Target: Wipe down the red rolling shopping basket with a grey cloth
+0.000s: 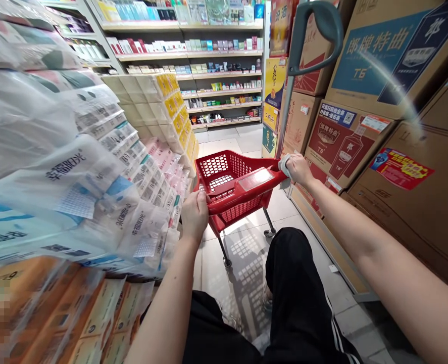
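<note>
A small red plastic shopping cart [242,189] with lattice walls stands in front of me on metal legs with castors. My left hand [195,215] is closed around the left end of its rim bar. At the right end, my right hand [298,169] is closed on the bar. Something white and crumpled, like a tissue or cloth [284,166], sits between its fingers and the cart. A grey loop handle [295,68] on a metal pole rises beyond my right hand; whether it joins the cart, I cannot tell.
Stacked plastic-wrapped paper packs [87,172] crowd the left side, with orange packages [57,308] below. Cardboard cartons [345,144] are piled along the right on a low platform [330,237]. Shelves of small boxes and bottles [193,55] stand ahead across the tiled floor [242,139].
</note>
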Demonstrator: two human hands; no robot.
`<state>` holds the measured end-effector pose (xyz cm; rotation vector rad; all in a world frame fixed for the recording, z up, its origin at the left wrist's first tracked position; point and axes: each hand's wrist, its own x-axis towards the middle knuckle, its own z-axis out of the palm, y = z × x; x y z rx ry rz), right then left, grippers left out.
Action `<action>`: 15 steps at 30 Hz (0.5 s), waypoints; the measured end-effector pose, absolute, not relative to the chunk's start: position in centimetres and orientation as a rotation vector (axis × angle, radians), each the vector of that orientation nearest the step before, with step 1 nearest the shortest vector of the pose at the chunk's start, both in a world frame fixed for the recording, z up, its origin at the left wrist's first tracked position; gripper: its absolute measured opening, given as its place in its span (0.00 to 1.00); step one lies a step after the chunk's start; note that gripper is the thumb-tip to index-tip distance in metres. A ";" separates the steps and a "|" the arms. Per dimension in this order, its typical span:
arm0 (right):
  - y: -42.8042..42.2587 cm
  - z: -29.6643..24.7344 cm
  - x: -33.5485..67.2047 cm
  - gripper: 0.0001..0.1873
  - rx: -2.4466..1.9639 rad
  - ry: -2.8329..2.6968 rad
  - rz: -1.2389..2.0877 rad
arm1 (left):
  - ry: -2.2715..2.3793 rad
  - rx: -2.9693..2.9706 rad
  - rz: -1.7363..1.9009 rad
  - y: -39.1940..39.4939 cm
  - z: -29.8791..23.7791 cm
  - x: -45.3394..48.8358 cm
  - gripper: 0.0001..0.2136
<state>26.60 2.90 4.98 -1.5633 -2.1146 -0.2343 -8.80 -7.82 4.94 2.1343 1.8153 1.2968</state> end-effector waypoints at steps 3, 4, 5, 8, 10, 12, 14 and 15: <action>1.4 3.0 25.1 0.27 -1.506 -1.849 -0.371 | 1.870 2.127 1.329 -7.9 4.8 -8.3 0.17; 0.7 2.5 24.4 0.27 -1.514 -1.769 -0.398 | 1.875 2.131 1.331 -8.0 4.7 -8.2 0.17; 0.0 2.0 23.6 0.27 -1.525 -1.704 -0.417 | 1.874 2.136 1.333 -8.1 4.7 -8.1 0.17; -2.3 1.4 21.2 0.28 -1.526 -1.611 -0.424 | 1.863 2.133 1.354 -8.3 4.6 -8.0 0.17; -3.8 1.3 19.4 0.28 -1.496 -1.609 -0.408 | 1.854 2.121 1.370 -8.4 4.6 -7.9 0.17; -5.1 1.4 17.7 0.27 -1.474 -1.627 -0.394 | 1.842 2.117 1.369 -8.5 4.5 -7.7 0.17; -6.2 1.6 16.0 0.27 -1.464 -1.676 -0.388 | 1.841 2.125 1.357 -8.5 4.5 -7.4 0.17; -6.6 1.7 15.3 0.27 -1.458 -1.715 -0.391 | 1.848 2.133 1.349 -8.5 4.5 -7.3 0.17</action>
